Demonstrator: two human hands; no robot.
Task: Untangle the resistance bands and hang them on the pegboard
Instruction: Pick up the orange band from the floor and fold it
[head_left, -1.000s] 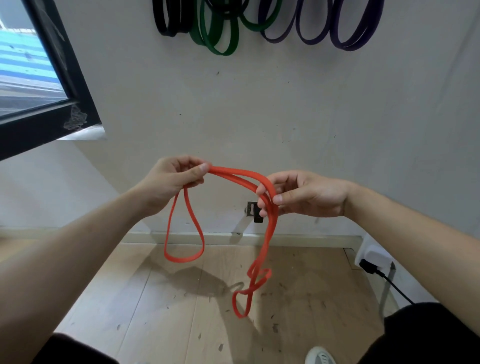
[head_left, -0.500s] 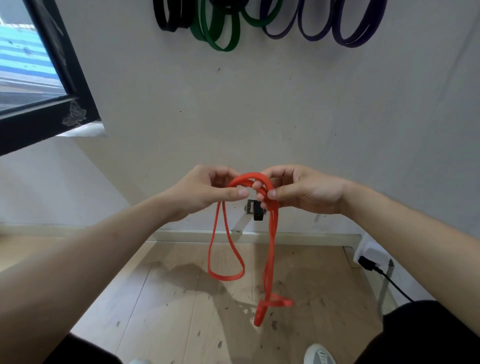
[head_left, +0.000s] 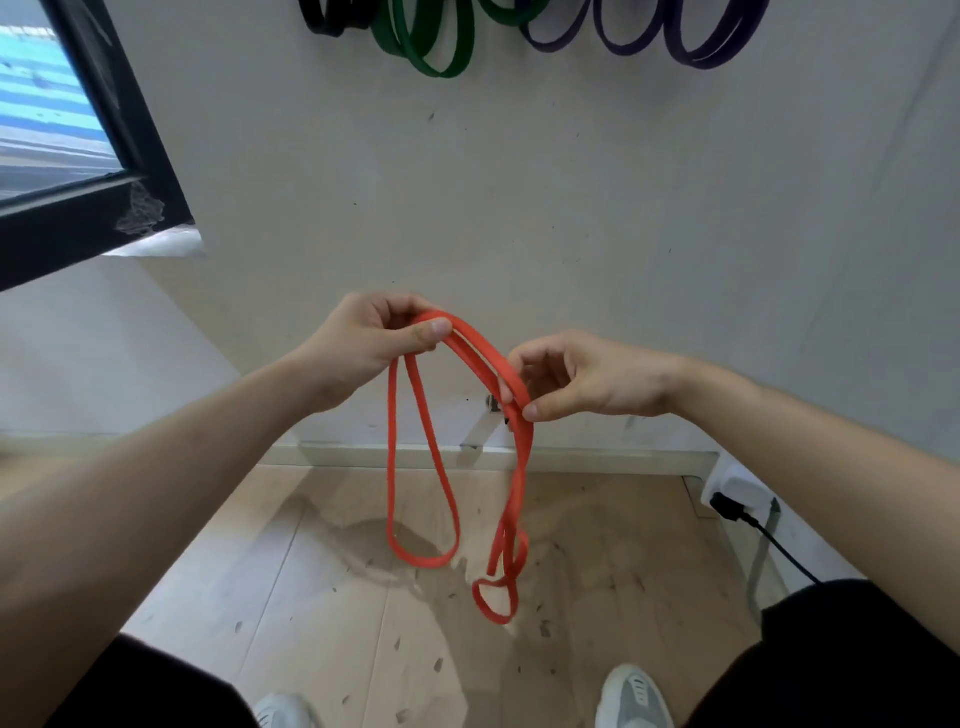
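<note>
The red band (head_left: 480, 345) is held in mid-air in front of the wall, above the floor (head_left: 311, 571), draped in a doubled arch between both hands. The left hand (head_left: 374, 343) pinches the two strands at the top of the arch between thumb and curled fingers. The right hand (head_left: 587, 379) pinches them lower on the right side with thumb and fingertips.

One clean loop hangs below the left hand. Below the right, the strands cross in a twist (head_left: 506, 545) and close into a small loop (head_left: 491, 618) – this looks like the snag left to clear.

To do it well, I would hold the left pinch firm as an anchor and loosen the right one, letting the strands slide through the fingertips down toward the twist. Pulling the band taut would probably tighten the crossing – slack is better. Then turn the small loop back through the way it crossed.

Green bands (head_left: 431, 57) and purple bands (head_left: 696, 52) already hang high on the wall; their pegs are out of view.
</note>
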